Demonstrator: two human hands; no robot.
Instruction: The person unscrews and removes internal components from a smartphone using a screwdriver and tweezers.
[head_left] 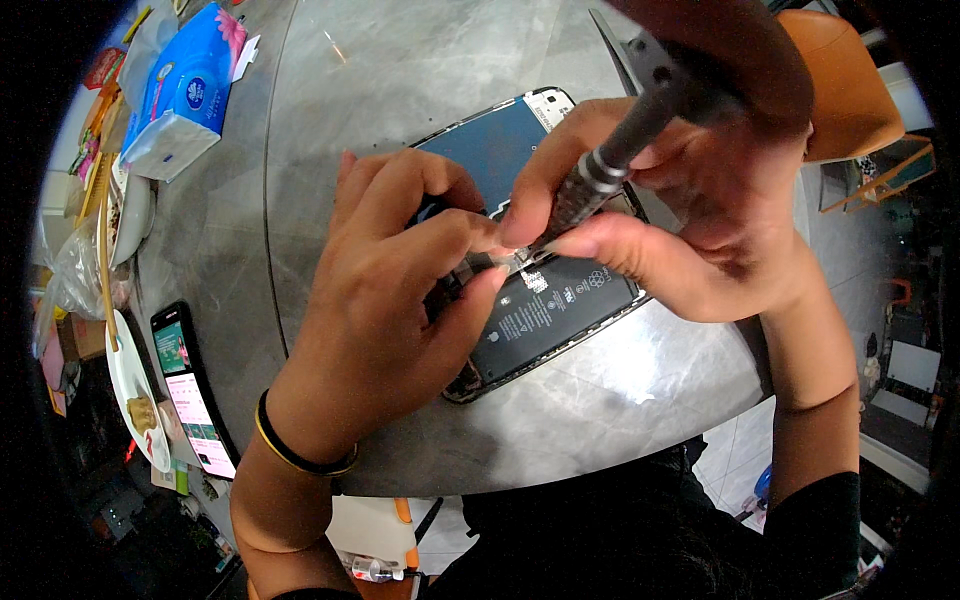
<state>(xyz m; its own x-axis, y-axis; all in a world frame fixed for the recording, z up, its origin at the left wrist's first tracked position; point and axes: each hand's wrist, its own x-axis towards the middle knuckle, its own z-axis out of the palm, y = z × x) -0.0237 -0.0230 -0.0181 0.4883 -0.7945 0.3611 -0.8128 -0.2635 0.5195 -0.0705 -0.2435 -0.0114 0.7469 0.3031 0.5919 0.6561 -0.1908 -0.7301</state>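
An opened smartphone (pixel 508 365) lies on the table before me, its black battery (pixel 560 305) on the near side and a blue panel (pixel 485 160) beyond. My right hand (pixel 735 245) grips a dark screwdriver (pixel 600 172) with a knurled shaft, tilted down toward the phone's middle. Its tip is hidden among the fingers. My left hand (pixel 375 275) bends over the phone's left part, thumb and forefinger closed close to the screwdriver's lower end. What they pinch is too small and covered to name. Dark parts beneath that hand are mostly hidden.
The grey stone-look table (pixel 350 80) curves along its near edge. At the left are a lit phone (pixel 195 395), a white plate (pixel 125 365) with food scraps, and a blue tissue pack (pixel 185 95). An orange chair (pixel 845 85) stands at the far right.
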